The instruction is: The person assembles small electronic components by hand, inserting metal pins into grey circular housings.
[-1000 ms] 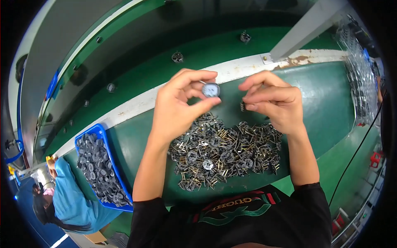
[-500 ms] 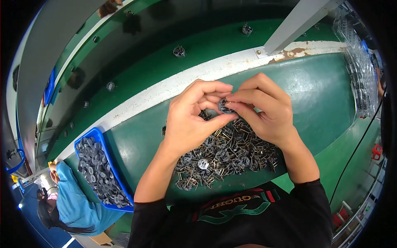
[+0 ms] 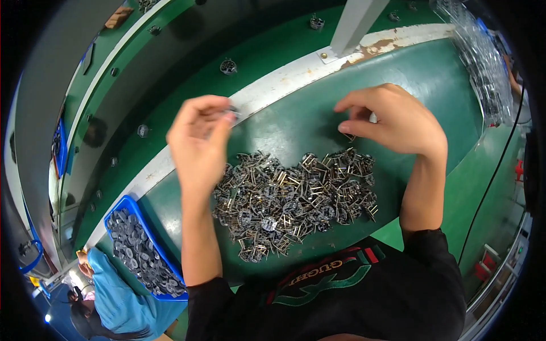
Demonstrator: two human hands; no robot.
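Observation:
My left hand is raised at the left, over the white rail's near edge, its fingers closed on a small round grey part. Motion blurs that part, so its details do not show. To the right, my right hand hovers above the green table with thumb and index finger apart. Just under its thumb shows a bit of a small dark piece; I cannot tell whether the hand touches it. Between my forearms lies a heap of small dark round parts with brass-coloured pins.
A blue tray of grey plastic pieces stands at the left, near a person in a blue top. Beyond the white rail, spaced round parts sit on a green belt. A grey post rises there. Clear plastic trays are stacked far right.
My hands, together on one round part before, have parted: the left went left with a round part, the right moved right and its fingertips came apart. The view has shifted slightly.

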